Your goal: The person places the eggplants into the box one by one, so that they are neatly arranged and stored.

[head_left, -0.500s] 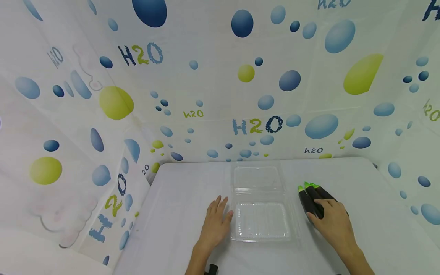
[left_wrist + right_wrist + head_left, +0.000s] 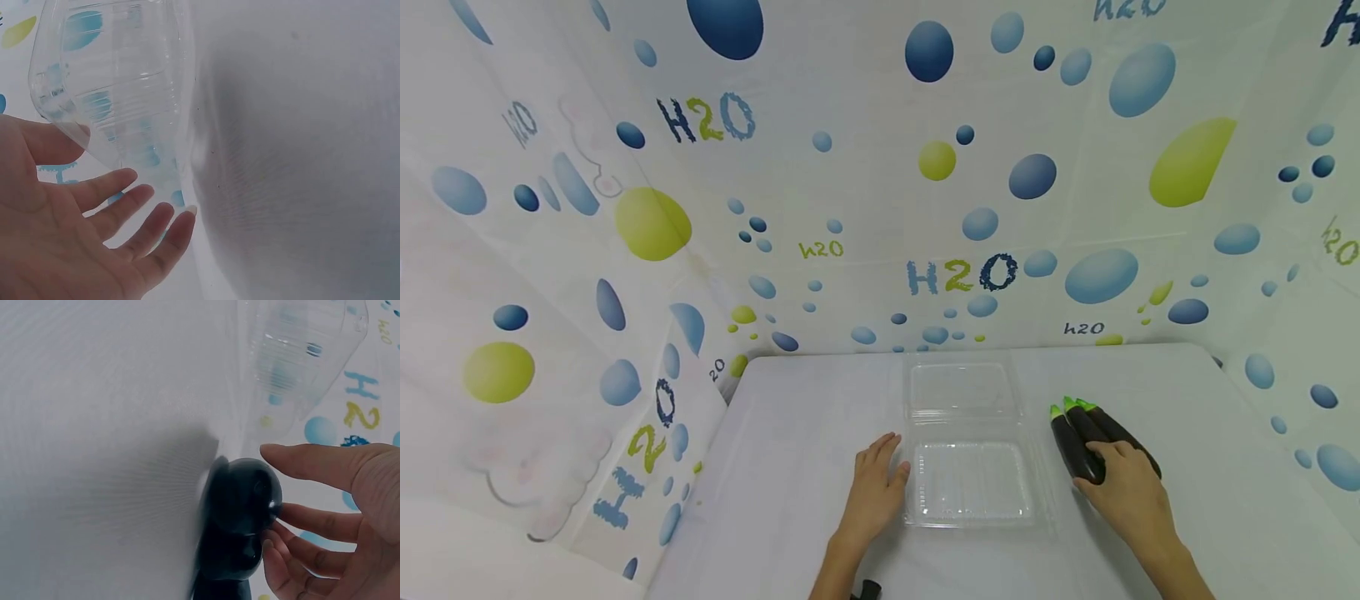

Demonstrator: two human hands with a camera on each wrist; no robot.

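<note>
Three dark eggplants with bright green tips lie side by side on the right of the table. My right hand is over their near ends. In the right wrist view, the thumb stands just off the nearest eggplant, while the other fingers reach along its side. A clear plastic clamshell container sits in the middle with its lid folded back, away from me. Beside the container's left edge is my left hand, fingers spread and loosely bent, holding nothing. Its thumb overlaps the clear wall in the left wrist view.
A white table carries everything. Behind it and on the left hangs a white curtain printed with blue and green drops and H2O lettering. A small black object shows by the left wrist.
My right hand has drawn slightly back toward me along the eggplants, uncovering more of them. The left hand has shifted a little, its fingers closer together. The container and eggplants stay put.
</note>
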